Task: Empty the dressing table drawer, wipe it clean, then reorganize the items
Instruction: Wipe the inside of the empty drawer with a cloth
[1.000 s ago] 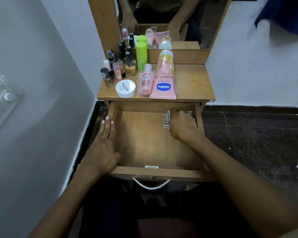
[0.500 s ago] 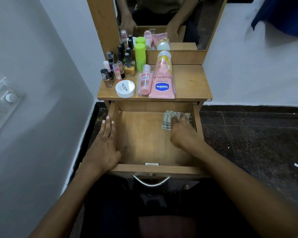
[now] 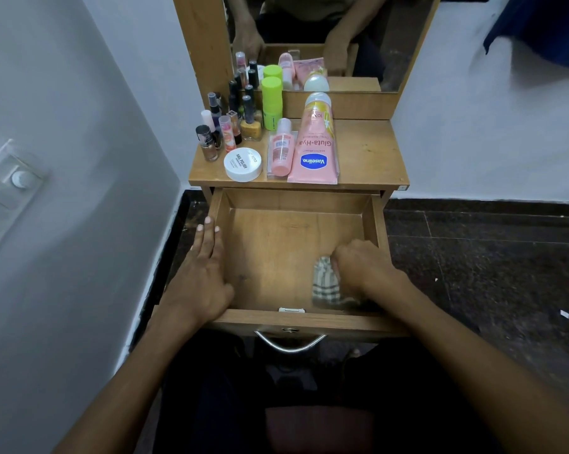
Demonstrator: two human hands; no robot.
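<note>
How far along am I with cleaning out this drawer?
Emptying looks done: the drawer holds only the cloth, and the cosmetics sit on top. Wiping is underway: right hand grips the cloth, left hand steadies the drawer. Putting items back remains.

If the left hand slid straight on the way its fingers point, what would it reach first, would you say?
The left hand lies flat along the drawer's left wall, fingers pointing at the table. Straight on, it would probably meet the underside edge of the tabletop first, though depth is hard to judge.
</note>
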